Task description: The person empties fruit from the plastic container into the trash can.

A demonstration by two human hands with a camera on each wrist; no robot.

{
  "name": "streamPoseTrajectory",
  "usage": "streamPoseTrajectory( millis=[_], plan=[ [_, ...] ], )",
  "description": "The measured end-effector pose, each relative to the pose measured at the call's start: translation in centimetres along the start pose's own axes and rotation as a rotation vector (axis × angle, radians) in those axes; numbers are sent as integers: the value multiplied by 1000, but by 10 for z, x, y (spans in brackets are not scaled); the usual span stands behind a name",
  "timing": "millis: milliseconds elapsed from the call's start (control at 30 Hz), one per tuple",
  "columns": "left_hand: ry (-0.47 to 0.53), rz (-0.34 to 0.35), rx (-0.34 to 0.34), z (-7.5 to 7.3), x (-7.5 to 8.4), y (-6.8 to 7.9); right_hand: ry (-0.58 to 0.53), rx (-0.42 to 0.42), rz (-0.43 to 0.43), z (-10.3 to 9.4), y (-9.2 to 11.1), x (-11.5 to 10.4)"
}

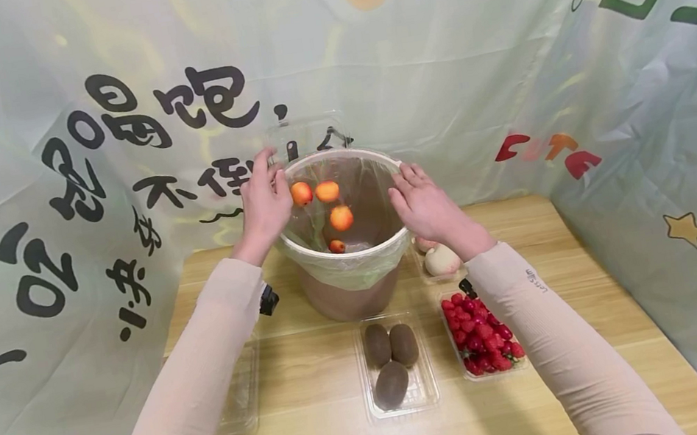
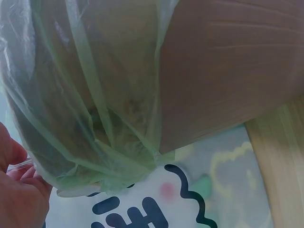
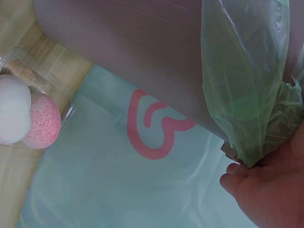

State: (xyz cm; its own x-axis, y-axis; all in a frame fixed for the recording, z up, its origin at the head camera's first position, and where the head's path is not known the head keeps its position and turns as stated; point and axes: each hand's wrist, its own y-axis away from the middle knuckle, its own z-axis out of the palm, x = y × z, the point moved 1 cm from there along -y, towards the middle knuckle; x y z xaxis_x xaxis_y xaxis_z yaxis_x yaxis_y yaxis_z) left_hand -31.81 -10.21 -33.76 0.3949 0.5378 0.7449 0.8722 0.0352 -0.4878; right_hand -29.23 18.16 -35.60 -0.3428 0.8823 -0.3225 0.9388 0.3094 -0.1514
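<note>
Our left hand [image 1: 264,203] and right hand [image 1: 431,212] pinch the bag [image 1: 356,270] beside the bin [image 1: 349,304]; we should tug both sides evenly and softly.

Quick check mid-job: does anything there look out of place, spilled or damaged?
One oddity: orange fruits show inside the bag-lined bin, though they look undamaged, while the kiwis and red fruit sit in clear trays. I see no spill on the visible table.
</note>
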Motion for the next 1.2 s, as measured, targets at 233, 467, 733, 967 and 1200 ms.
streamPoseTrajectory(
  millis=[233, 467, 733, 967, 1200],
  plan=[
    [9, 21, 2, 0, 1, 2, 3, -1, 3, 1, 0, 0],
    [13, 37, -18, 1, 0, 2, 6, 2, -4, 1, -1, 1],
    [16, 84, 7, 2, 2, 2, 4, 9, -13, 0, 0, 0],
    [-2, 103, 32, 2, 4, 3, 5, 9, -12, 0, 0, 0],
    [5, 147, 48, 2, 3, 3, 1, 9, -10, 0, 0, 0]
  ],
)
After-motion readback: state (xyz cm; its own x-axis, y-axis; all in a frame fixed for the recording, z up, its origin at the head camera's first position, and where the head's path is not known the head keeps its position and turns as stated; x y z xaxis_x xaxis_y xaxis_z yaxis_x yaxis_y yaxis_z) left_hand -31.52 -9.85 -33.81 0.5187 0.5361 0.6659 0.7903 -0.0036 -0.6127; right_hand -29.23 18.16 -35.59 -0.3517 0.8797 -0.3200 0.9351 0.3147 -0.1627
